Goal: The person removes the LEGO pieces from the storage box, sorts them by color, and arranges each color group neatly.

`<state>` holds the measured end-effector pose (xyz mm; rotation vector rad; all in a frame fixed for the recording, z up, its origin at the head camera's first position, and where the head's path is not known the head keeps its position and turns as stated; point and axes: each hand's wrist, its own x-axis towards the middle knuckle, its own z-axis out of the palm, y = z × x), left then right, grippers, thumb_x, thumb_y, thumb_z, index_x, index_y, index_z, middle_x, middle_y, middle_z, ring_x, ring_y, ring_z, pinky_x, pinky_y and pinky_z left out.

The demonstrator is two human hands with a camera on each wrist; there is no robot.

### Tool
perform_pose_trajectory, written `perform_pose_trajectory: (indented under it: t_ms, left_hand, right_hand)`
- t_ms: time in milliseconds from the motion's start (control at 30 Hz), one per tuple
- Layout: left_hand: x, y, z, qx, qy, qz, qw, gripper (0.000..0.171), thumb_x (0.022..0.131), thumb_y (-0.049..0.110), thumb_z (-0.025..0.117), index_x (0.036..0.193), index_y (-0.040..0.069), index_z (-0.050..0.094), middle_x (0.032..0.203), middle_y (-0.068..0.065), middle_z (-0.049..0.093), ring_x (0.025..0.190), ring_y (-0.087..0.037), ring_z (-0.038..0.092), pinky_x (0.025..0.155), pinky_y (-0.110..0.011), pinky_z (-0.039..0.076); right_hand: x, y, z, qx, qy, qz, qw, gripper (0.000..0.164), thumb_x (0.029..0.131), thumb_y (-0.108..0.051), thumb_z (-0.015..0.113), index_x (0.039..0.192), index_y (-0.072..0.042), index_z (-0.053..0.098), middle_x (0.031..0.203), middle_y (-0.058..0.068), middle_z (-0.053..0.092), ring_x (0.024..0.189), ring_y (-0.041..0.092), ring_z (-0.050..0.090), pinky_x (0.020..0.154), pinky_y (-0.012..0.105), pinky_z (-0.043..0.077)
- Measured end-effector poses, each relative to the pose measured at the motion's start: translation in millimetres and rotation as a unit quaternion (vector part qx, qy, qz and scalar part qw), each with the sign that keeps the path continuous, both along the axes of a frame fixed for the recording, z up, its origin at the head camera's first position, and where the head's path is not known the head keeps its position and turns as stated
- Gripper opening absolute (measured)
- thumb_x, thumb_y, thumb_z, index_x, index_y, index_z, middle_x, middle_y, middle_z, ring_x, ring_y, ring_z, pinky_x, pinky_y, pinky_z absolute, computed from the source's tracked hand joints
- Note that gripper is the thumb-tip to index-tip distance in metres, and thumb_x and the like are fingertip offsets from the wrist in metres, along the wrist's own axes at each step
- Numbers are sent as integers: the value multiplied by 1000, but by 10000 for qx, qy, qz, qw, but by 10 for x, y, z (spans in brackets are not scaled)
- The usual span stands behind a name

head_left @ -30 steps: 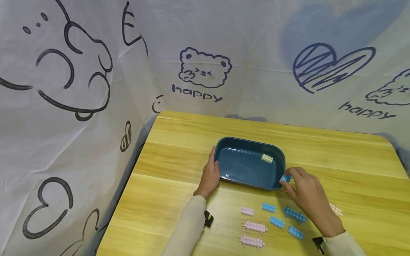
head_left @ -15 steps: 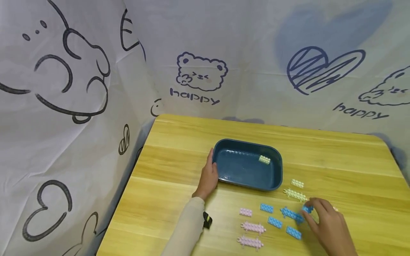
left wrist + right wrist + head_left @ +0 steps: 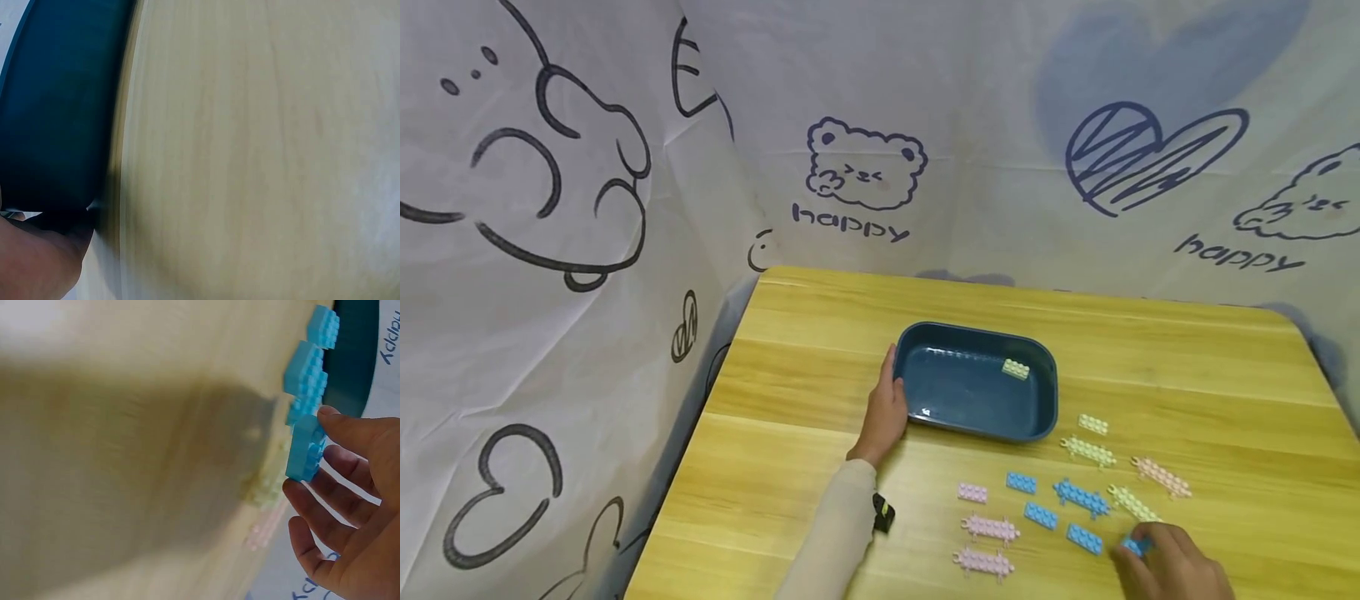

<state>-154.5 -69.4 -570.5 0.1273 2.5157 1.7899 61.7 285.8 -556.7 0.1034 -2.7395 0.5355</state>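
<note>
My left hand (image 3: 883,417) lies along the left end of a dark blue bin (image 3: 977,427), its fingers straight against the outer wall. In the left wrist view, part of this hand (image 3: 40,259) touches the bin's wall (image 3: 69,106). A pale yellow-green building brick (image 3: 1016,369) sits inside the bin. At the lower right, my right hand (image 3: 1180,567) pinches a blue building brick (image 3: 1135,547) between thumb and fingers. The right wrist view has this blue brick (image 3: 305,449) tilted beside the thumb, just above the table.
Several blue bricks (image 3: 1041,516), pink pieces (image 3: 990,527) and yellow-green pieces (image 3: 1088,451) lie in front of the bin. A peach strip with side pegs (image 3: 1161,477) lies farther right. A printed white sheet (image 3: 992,208) hangs behind the wooden table (image 3: 820,333).
My right hand has moved from the bin's right corner toward the lower right, carrying the blue brick. It uncovers the yellow-green and peach pieces. My left hand stays at the bin.
</note>
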Motion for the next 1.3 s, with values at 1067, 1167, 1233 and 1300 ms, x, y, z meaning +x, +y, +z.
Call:
perform_pose_trajectory:
  t_ms: [1067, 1167, 1233, 1300]
  left_hand:
    - [2, -14, 23, 97, -8, 6, 10000, 58, 111, 4, 36, 166, 6, 17, 164, -20, 36, 125, -36, 52, 123, -50, 28]
    - [11, -18, 30, 77, -4, 25, 10000, 58, 111, 3, 37, 166, 6, 18, 161, -22, 39, 121, -37, 54, 123, -50, 29]
    - [15, -19, 39, 57, -21, 26, 10000, 58, 111, 3, 37, 166, 6, 18, 162, -21, 38, 127, -36, 53, 123, -50, 29]
    - [15, -17, 44, 58, -20, 10, 10000, 58, 111, 3, 37, 166, 6, 18, 165, -19, 33, 135, -35, 49, 123, -50, 28]
  right_hand:
    - [42, -3, -171, -27, 162, 338, 9993, 40, 58, -22, 100, 87, -15, 73, 93, 16, 70, 76, 39, 67, 59, 54, 57]
    - [21, -25, -125, -103, 337, 363, 9987, 41, 73, -33, 94, 98, -7, 75, 98, 21, 70, 82, 43, 66, 65, 58, 55]
    - [-6, -33, -98, -109, 537, 460, 9974, 50, 86, -47, 83, 105, -2, 75, 100, 22, 69, 83, 43, 66, 67, 56, 54]
    - [-40, -32, -77, -58, 718, 569, 9958, 59, 95, -55, 71, 111, 2, 73, 101, 23, 69, 84, 42, 66, 70, 52, 52]
